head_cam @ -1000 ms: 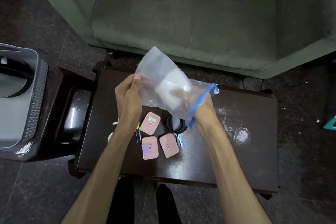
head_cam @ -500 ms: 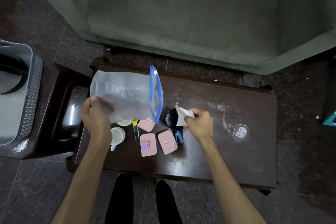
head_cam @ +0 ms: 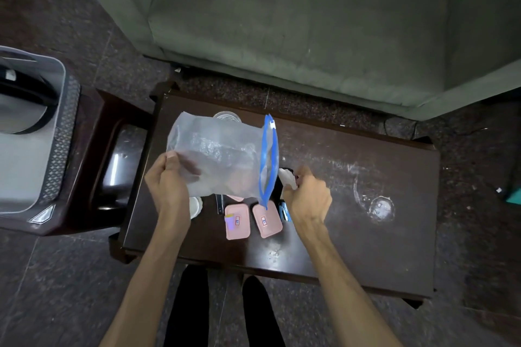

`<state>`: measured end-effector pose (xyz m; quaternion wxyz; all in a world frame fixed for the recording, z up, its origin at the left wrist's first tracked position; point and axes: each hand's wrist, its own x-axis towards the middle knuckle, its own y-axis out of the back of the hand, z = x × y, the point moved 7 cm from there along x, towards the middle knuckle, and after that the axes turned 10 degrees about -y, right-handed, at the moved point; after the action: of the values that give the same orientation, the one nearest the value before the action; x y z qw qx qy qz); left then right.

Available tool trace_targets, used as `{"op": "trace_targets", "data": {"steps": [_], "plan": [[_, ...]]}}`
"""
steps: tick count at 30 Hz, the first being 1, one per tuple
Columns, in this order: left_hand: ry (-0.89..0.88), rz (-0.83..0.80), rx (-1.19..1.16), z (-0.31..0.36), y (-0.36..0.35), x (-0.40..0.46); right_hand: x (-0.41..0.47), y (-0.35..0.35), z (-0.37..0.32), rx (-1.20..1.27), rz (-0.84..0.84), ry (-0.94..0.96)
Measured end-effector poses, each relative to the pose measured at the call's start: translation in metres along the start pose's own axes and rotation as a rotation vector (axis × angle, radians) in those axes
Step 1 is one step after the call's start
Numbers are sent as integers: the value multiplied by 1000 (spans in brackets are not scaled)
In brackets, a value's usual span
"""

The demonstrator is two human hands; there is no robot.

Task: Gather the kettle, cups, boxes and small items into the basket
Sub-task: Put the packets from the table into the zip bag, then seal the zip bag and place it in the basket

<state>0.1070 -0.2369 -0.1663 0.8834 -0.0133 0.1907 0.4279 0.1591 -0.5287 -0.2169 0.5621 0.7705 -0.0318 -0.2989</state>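
Head view looks straight down on a dark wooden table (head_cam: 352, 220), and the clear plastic bag (head_cam: 222, 155) takes the eye: frosty, crinkled, see-through, with a blue zip strip running down its open right edge. It is held up over the left half of the table, mouth turned toward the right. Left hand (head_cam: 169, 189) grips the bag's lower left corner, thumb on the front, fingers curled behind. Right hand (head_cam: 308, 197) sits just right of the bag's mouth, fingers curled round a small white crumpled item (head_cam: 287, 180), knuckles up. Below the bag lie two pink boxes (head_cam: 238, 221) side by side on the table, each with a small label, and a third pink one peeks out under the bag's edge. A white cup (head_cam: 196, 205) shows beside the left wrist. Far left, the grey basket (head_cam: 60, 146) stands on a lower side table, well apart from both hands, something dark and rounded inside it.
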Motion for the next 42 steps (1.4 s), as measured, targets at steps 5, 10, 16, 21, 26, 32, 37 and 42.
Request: {"op": "trace_targets", "data": {"steps": [5,10,16,21,26,32,37,42], "plan": [[93,7,-84,-2,-3,-7,-3,-3,12,73,-59,-42],[207,-18,-181,-9,-3,-16,-43,17,7,589,-129,-208],[232,-174,-200,-2,-11,-34,-97,11,-87,1267,-931,-277],[184,-316,-96,3,11,-30,-86,23,-117,1334,-680,-408],[352,-168,-199,10,67,19,-82,26,-130,1229,-705,-301],[234,-707,84,42,56,68,-86,26,-150,1032,-766,-84],[313,-734,66,33,51,69,-88,19,-169,1043,-774,-75],[331,-562,-77,27,64,71,-91,8,-181,1053,-795,-47]]}}
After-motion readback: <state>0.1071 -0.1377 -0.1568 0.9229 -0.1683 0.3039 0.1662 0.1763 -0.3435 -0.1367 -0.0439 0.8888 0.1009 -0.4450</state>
